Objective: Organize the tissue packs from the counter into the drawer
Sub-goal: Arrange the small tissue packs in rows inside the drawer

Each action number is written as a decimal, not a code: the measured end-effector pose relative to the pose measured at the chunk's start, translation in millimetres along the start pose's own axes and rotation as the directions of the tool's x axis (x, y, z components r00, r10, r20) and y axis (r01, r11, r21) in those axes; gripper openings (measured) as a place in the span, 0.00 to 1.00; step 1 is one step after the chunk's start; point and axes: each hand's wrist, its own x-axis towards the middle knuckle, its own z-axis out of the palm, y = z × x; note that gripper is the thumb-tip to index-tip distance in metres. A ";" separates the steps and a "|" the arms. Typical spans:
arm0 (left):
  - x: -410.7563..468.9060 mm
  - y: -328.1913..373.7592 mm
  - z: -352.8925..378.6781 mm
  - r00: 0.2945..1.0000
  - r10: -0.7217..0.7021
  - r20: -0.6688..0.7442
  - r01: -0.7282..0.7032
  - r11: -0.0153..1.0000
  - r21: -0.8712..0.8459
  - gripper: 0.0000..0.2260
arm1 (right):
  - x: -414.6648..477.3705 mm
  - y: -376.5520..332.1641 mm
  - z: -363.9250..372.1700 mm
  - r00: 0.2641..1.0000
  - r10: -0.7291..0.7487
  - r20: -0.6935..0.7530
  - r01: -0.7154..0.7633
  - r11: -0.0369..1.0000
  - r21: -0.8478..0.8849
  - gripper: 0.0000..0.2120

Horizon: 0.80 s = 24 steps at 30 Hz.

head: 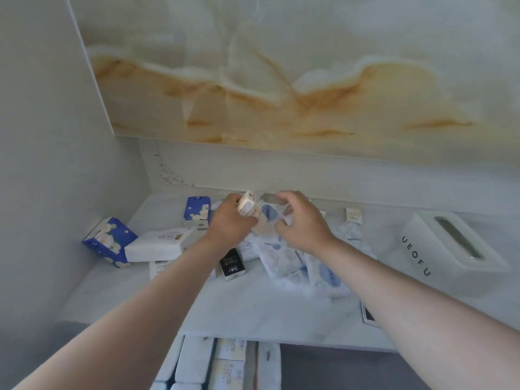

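Note:
My left hand (229, 220) grips a small cream tissue pack (247, 207), lifted above the pile at the back of the white counter (253, 305). My right hand (301, 220) hovers beside it with fingers curled over a white-and-blue pack (268, 212); whether it grips that pack is unclear. Several white-and-blue soft packs (295, 266) lie heaped under both hands. Two blue flowered packs (108, 240) (197, 211), a white pack (160, 243) and a black pack (231, 263) lie to the left. The open drawer (222, 364) below the counter edge holds several white packs.
A white tissue box marked UEOFU (447, 249) stands at the right of the counter. A small cream pack (353, 215) lies near the back wall. A dark-edged card (368, 313) lies at the front right. A grey wall closes the left side.

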 end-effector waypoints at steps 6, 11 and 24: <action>31.7 -11.5 11.2 0.994 0.012 -0.107 -0.023 0.995 -0.096 0.16 | 42.4 59.5 -21.7 0.976 0.162 -0.149 -0.192 0.956 -0.221 0.23; 57.6 -16.5 24.8 0.989 0.064 -0.131 -0.077 0.992 -0.097 0.15 | 76.7 79.6 -23.5 0.873 0.473 -0.114 -0.472 0.881 0.041 0.13; 67.6 -13.7 61.0 0.972 0.196 -0.133 -0.195 0.981 0.023 0.15 | 71.5 114.0 12.2 0.886 0.390 0.250 -0.260 0.866 -0.428 0.37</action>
